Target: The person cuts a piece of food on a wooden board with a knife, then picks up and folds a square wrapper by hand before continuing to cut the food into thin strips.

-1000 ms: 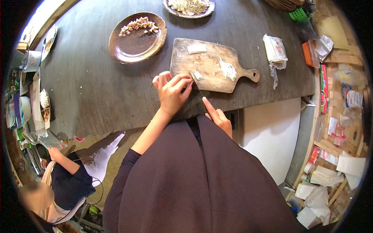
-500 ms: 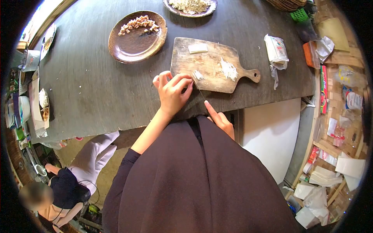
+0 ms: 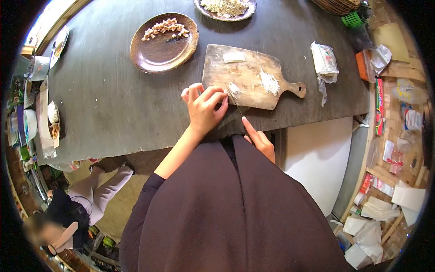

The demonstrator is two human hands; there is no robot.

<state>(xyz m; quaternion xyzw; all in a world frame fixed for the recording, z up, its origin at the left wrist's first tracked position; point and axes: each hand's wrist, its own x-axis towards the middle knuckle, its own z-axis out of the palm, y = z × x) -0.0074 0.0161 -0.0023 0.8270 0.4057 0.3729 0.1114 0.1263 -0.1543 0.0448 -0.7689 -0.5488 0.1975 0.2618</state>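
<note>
On the wooden cutting board (image 3: pixel 254 69) lie a flat white block (image 3: pixel 234 57), a small heap of fine white shreds (image 3: pixel 234 88) and a larger heap of shreds (image 3: pixel 269 82). At the board's near left corner, my left hand (image 3: pixel 206 108) is closed, thumb and fingertips pinched beside the blade; what they hold is hidden. My right hand (image 3: pixel 261 143) grips a thin knife (image 3: pixel 237 106), index finger stretched along its back. The knife's handle is out of sight under the hand, and its tip reaches the small heap near my left fingertips.
A brown plate (image 3: pixel 158 52) with small diced pieces stands left of the board. Behind is a plate of pale shreds (image 3: pixel 225 14). A white plastic packet (image 3: pixel 324 63) lies right. Another person (image 3: pixel 68 208) is at lower left; papers and packaging (image 3: pixel 380 208) lie at right.
The view has shifted slightly, moving the table things a little right. Both hands keep nearly the same pose at the board's corner. The other person at lower left has changed posture, legs now apart.
</note>
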